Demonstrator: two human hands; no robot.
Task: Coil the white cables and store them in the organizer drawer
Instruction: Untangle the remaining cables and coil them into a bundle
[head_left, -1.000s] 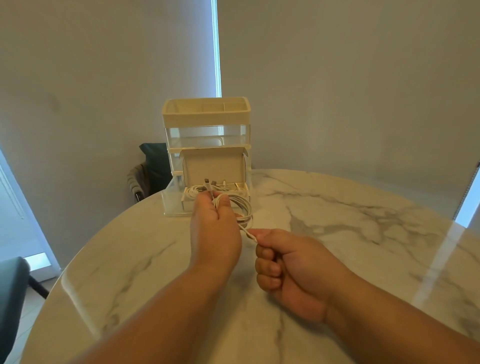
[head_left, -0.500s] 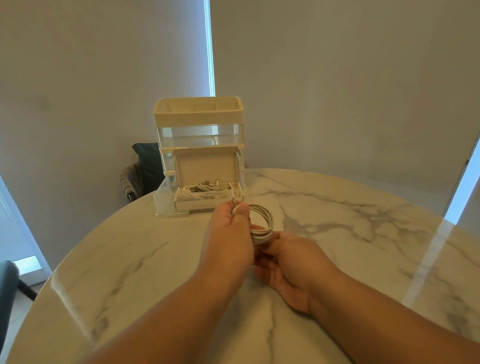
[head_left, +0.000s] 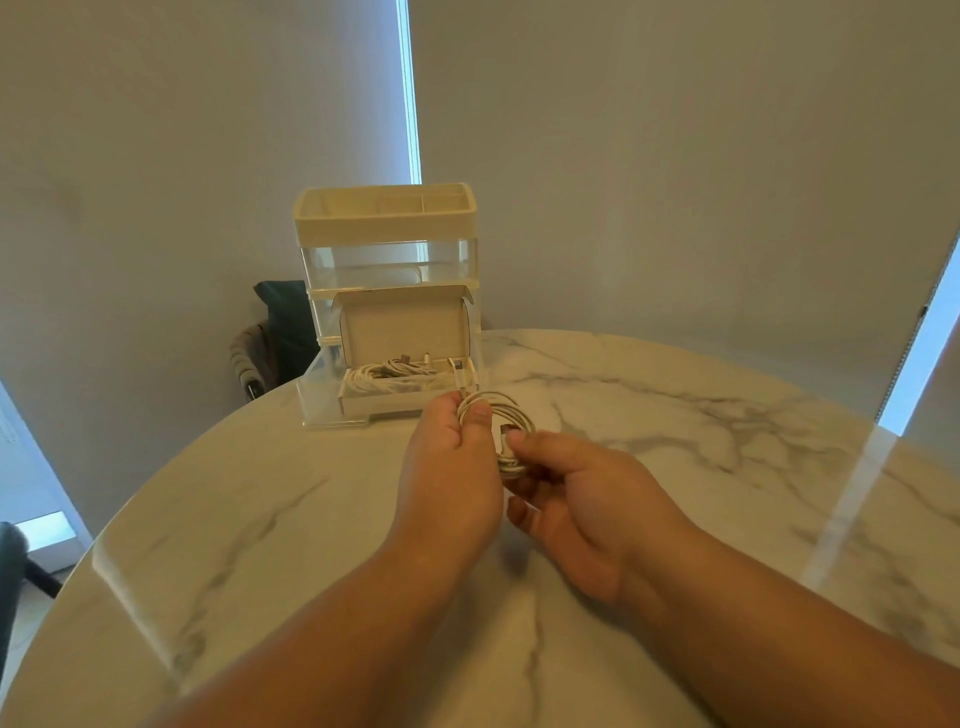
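Note:
A white cable (head_left: 511, 415) is wound into a small coil just above the marble table, in front of the organizer. My left hand (head_left: 449, 457) pinches the coil's left side between thumb and fingers. My right hand (head_left: 576, 493) holds the coil's lower right part with its thumb on a plug end. The cream and clear organizer (head_left: 387, 249) stands at the table's far edge. Its bottom drawer (head_left: 322, 400) is pulled out and carries an open white box (head_left: 402, 332) with several loose white cables (head_left: 395, 374) in it.
The round marble table (head_left: 701, 467) spreads wide to the right and towards me. A dark chair (head_left: 275, 338) stands behind the table's far left edge. Another dark seat edge (head_left: 10, 571) shows at the far left.
The cable went from a stretched strand between my hands to a closed coil. My right hand moved up to the coil, and both hands drew back a little from the drawer.

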